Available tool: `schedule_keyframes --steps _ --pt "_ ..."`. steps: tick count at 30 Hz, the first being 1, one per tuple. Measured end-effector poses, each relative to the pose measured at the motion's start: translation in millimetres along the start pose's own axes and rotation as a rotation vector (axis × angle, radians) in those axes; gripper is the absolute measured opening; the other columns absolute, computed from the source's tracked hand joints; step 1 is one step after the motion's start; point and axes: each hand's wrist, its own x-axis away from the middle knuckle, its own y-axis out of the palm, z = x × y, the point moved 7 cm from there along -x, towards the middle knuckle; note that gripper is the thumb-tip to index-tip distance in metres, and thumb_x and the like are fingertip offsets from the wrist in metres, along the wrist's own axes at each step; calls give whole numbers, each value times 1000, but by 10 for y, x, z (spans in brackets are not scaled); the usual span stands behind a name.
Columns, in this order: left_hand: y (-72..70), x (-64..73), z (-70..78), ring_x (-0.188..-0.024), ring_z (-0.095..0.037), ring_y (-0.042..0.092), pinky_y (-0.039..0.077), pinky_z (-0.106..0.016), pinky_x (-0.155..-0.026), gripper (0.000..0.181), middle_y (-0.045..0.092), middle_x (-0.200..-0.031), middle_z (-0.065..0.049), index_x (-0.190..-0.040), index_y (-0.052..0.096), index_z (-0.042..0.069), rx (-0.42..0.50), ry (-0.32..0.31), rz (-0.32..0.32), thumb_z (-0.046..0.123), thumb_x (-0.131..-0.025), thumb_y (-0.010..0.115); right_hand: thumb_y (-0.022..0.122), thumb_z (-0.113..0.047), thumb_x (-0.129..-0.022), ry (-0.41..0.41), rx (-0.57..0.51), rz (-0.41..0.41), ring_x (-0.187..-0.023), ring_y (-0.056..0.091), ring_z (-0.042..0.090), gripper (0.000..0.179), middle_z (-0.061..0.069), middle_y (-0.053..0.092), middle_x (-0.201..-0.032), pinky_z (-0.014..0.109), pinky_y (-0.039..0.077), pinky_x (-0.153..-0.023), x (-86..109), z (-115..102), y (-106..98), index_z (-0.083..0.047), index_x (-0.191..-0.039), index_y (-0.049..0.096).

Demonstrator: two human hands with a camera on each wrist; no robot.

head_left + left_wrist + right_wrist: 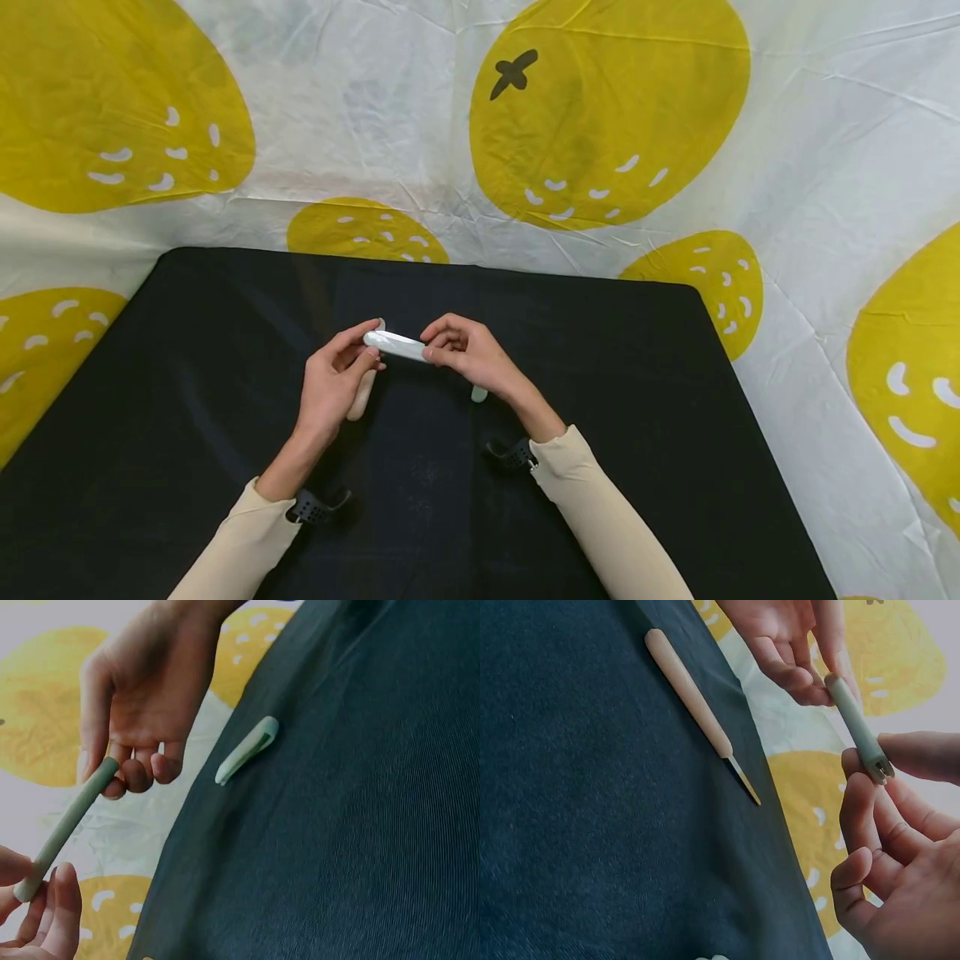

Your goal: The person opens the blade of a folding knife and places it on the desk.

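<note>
A slim, pale green rod with rounded sides (396, 344) is held between both hands above the table. My left hand (330, 387) pinches its left end between thumb and fingers. At the other end, the thumb and fingers of my right hand (474, 354) pinch it, where the right wrist view shows a slotted tip. Below the left hand lies a tool with a beige handle (690, 694) and a narrow metal blade (744, 782). On the cloth near the right hand rests a pale green folded piece (247, 750) with a slot along it, mostly hidden in the head view.
A black cloth (600, 375) covers the table. Behind it hangs a white sheet (390, 100) printed with large yellow shapes. Dark wrist straps (318, 507) sit at the cuffs of both beige sleeves. A small whitish thing (712, 958) shows at the bottom of the right wrist view.
</note>
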Motion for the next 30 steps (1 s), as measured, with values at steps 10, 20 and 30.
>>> schedule_keyframes --steps 10,20,30 --pt "33 -13 -20 -93 -7 73 63 -28 -79 47 66 -118 -2 -144 60 1 202 -36 55 -2 -97 68 72 -6 -96 -25 7 -74 -79 65 8 25 21 75 -102 24 49 -70 -18 -46 127 1 -120 65" --pt "26 -5 4 -89 -9 75 64 -31 -75 42 68 -108 -4 -135 62 0 289 -39 86 -2 -94 72 68 -18 -102 -46 112 -76 -89 69 23 27 13 71 -110 25 51 -73 -75 -175 147 -3 -124 67" --pt "82 35 79 -89 -6 75 64 -29 -76 42 74 -107 3 -136 65 -1 208 -21 37 2 -95 73 67 -13 -102 -76 105 -107 -89 69 15 23 14 73 -109 25 55 -81 -149 -324 193 -5 -124 70"
